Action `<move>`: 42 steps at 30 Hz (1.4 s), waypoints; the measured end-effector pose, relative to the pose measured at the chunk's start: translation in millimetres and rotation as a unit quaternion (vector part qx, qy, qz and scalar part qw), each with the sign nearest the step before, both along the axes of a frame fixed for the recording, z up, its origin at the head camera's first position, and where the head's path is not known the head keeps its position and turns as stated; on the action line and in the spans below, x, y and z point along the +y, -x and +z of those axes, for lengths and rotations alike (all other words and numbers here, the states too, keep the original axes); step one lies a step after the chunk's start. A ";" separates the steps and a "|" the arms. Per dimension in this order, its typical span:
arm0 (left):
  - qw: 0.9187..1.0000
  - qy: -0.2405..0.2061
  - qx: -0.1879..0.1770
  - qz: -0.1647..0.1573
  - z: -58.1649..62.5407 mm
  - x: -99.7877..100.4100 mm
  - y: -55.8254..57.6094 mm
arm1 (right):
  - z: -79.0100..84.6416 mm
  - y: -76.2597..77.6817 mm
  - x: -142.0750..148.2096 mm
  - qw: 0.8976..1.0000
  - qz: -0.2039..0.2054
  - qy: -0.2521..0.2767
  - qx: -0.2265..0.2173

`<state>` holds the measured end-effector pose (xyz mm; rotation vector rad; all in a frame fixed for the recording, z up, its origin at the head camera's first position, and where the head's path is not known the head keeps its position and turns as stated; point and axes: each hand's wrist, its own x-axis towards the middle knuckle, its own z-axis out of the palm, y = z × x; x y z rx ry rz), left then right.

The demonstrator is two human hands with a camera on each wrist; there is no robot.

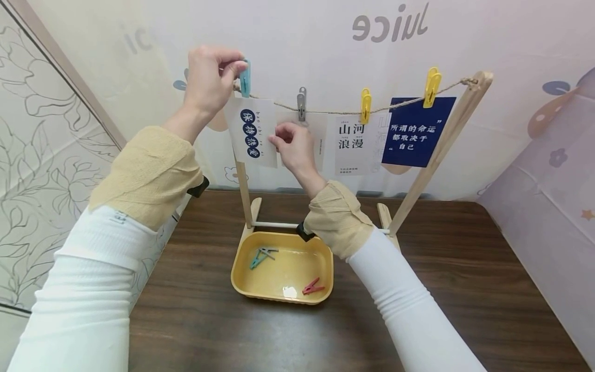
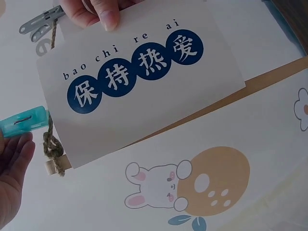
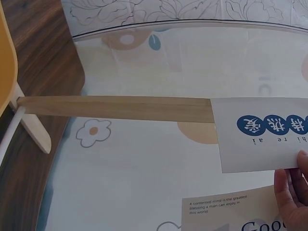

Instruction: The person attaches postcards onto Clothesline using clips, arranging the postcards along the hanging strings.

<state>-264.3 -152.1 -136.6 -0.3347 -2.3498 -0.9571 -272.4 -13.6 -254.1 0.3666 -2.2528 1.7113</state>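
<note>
My left hand (image 1: pixel 207 77) pinches a teal clothespin (image 1: pixel 245 78) at the left end of the rope (image 1: pixel 321 112). The clothespin's tip meets the rope just above a white card (image 1: pixel 254 133) with blue circles and white characters. In the left wrist view the teal clothespin (image 2: pixel 24 122) points at the card's top edge; whether it clamps the card I cannot tell. My right hand (image 1: pixel 297 147) pinches the edge of that white card (image 3: pixel 262 149) between thumb and fingers. Behind the right hand, another pale card (image 3: pixel 211 211) hangs from a grey clothespin (image 1: pixel 301 104).
Yellow clothespins (image 1: pixel 365 106) hold a white card (image 1: pixel 350 150) and a dark blue card (image 1: pixel 416 132) on the rope. The rope is tied to a wooden frame (image 1: pixel 437 155). A yellow basin (image 1: pixel 279 299) on the brown table (image 1: pixel 195 325) holds loose teal, grey and red clothespins (image 1: pixel 313 287).
</note>
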 end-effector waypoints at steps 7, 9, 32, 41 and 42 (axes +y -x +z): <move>1.000 0.001 -0.014 -0.002 -1.1 0.4 3.0 | -0.2 0.7 -0.2 1.000 0.001 0.002 0.001; 1.000 0.000 -0.013 -0.005 -1.9 0.2 3.4 | -1.4 1.2 -0.1 1.000 0.000 0.000 0.002; 0.997 0.072 -0.002 0.003 -5.8 -1.3 1.6 | -0.4 2.0 -1.3 1.000 -0.015 0.004 0.020; 0.992 0.123 0.007 -0.008 -9.1 -3.9 1.9 | -1.9 3.4 -1.6 0.999 -0.019 0.007 0.030; 0.991 0.130 0.005 -0.011 -9.2 -4.1 2.0 | -1.9 3.7 -1.4 0.999 -0.020 0.007 0.030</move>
